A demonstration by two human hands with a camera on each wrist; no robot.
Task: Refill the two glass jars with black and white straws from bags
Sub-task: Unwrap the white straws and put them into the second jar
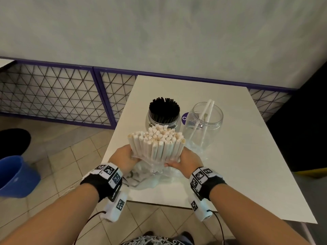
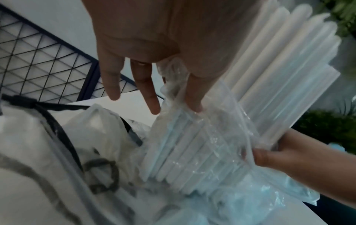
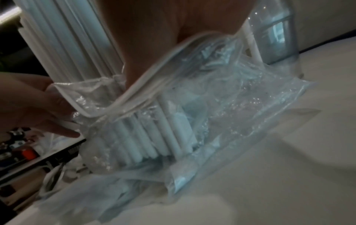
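Observation:
A thick bundle of white straws (image 1: 157, 144) stands upright, its lower half inside a clear plastic bag (image 1: 155, 167) near the table's front edge. My left hand (image 1: 123, 157) holds the bag's rim at the left of the bundle; in the left wrist view two of its fingers (image 2: 146, 85) point straight out, free. My right hand (image 1: 184, 160) grips the bundle's base through the bag (image 2: 202, 152), thumb across the front. Behind stand a glass jar packed with black straws (image 1: 164, 112) and a glass jar (image 1: 203, 121) with a few white straws leaning in it.
The white table (image 1: 238, 156) has an open surface to the right of the jars. More crumpled plastic and a printed bag (image 2: 38, 152) lie at its front left. A blue bucket (image 1: 16, 175) sits on the tiled floor at left, with a purple mesh fence (image 1: 53, 92) behind.

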